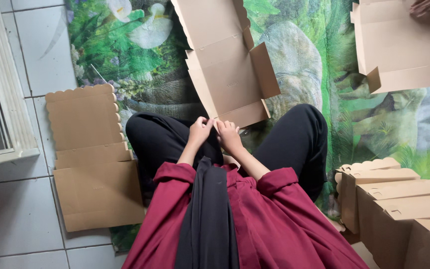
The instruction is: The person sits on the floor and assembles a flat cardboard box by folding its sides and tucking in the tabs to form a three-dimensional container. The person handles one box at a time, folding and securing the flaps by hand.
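From the head camera, the person sat cross-legged on a mat (pixel 324 60) printed with green leaves and white flowers, which lay over a white tiled floor (pixel 21 214). A flat cardboard box blank (pixel 227 65) was spread open on the mat straight ahead, its near edge drawn in to the lap between the knees, probably so that both hands could work it without reaching.

The left hand (pixel 199 130) and the right hand (pixel 229 135) met at that near edge, side by side and almost touching. Both were curled, fingers bent down onto a small flap of the blank at its lower corner. They seemed pinched on the cardboard, thumbs to fingers, though the fingertips were turned away and how tightly they held could not be told. The far flaps of the blank stood partly raised, so the sheet looked half folded.

To the person's left, a stack of unfolded blanks (pixel 93 159) with scalloped edges lay flat, partly on the tiles, within easy reach as a supply. To the right, finished boxes (pixel 399 204) stood close together, set apart from the flat ones. Another opened blank (pixel 404 45) lay at the upper right of the mat. A white door frame (pixel 3 89) ran along the left.
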